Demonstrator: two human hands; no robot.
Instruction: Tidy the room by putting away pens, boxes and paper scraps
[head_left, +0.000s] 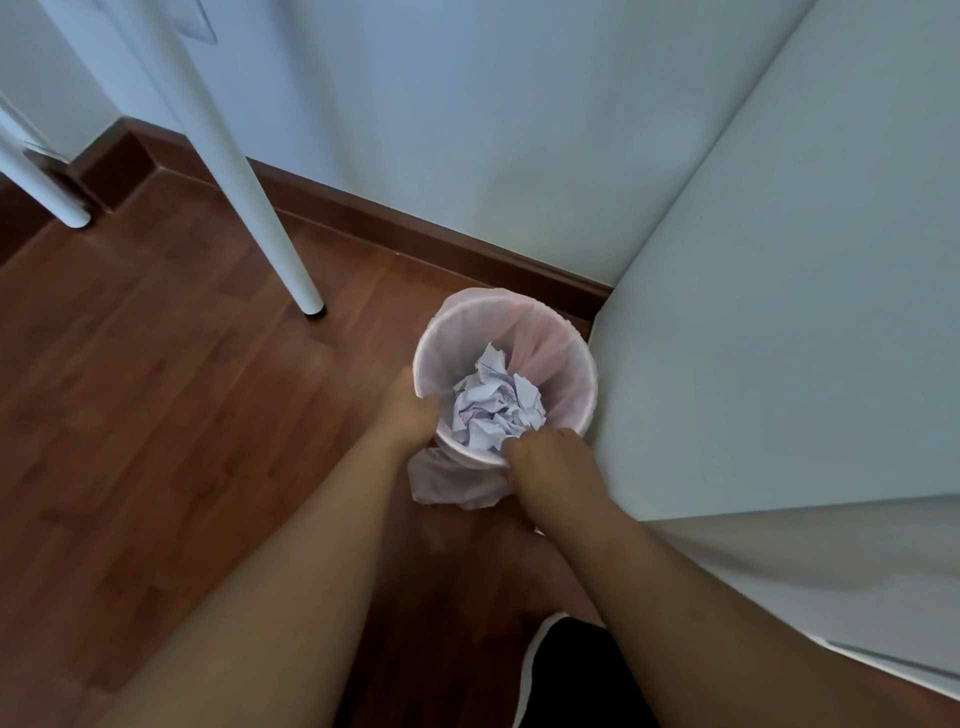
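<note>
A small round bin (561, 343) lined with a pale pink bag stands on the wooden floor in the corner. Crumpled white paper scraps (496, 408) with ink marks fill its bottom. My left hand (410, 408) grips the bin's left rim, thumb inside the liner. My right hand (545, 457) holds the near rim, fingers curled over the edge by the scraps. Loose bag plastic (452, 483) hangs down the bin's front between my hands.
A white cabinet side (779, 338) rises right beside the bin. Two white furniture legs (270, 223) (47, 192) stand on the floor to the left. A brown skirting board (415, 228) runs along the pale wall behind. My knee and dark shorts (582, 675) are at the bottom.
</note>
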